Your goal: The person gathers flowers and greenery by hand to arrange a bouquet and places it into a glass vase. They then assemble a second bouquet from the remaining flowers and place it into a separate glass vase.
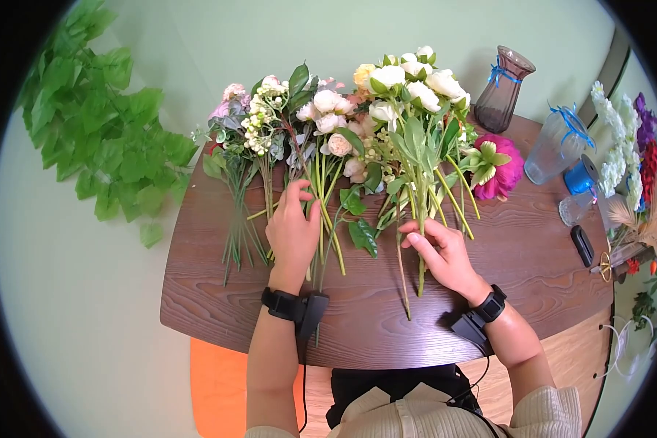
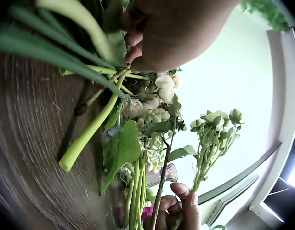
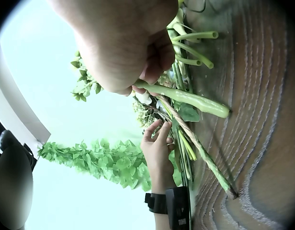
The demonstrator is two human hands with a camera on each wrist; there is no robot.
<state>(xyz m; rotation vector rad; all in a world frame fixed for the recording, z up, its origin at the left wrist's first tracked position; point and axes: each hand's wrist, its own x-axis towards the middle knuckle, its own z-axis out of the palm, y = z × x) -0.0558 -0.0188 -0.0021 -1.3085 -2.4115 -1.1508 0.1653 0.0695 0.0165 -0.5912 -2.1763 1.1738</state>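
Note:
In the head view the left hand (image 1: 293,237) is among the stems of the left bunch, its thumb and fingers pinching a thin brown stem beneath the white berry sprigs (image 1: 261,120). The left wrist view shows this hand (image 2: 181,36) with curled fingertips at the stems, partly hidden. The right hand (image 1: 449,259) pinches a thick green stem (image 1: 421,274) of white flowers (image 1: 388,77) between thumb and fingers; a thin brown stem (image 1: 404,285) hangs beside it. In the right wrist view both stems slant out below the right hand (image 3: 123,52).
Pale pink and cream flowers (image 1: 331,109) lie mid-table. A magenta flower (image 1: 505,168), a purple glass vase (image 1: 498,91), a clear vase (image 1: 555,150), blue ribbon (image 1: 581,175), a black object (image 1: 582,246) and scissors (image 1: 605,267) stand or lie right. Green vines (image 1: 113,124) hang left.

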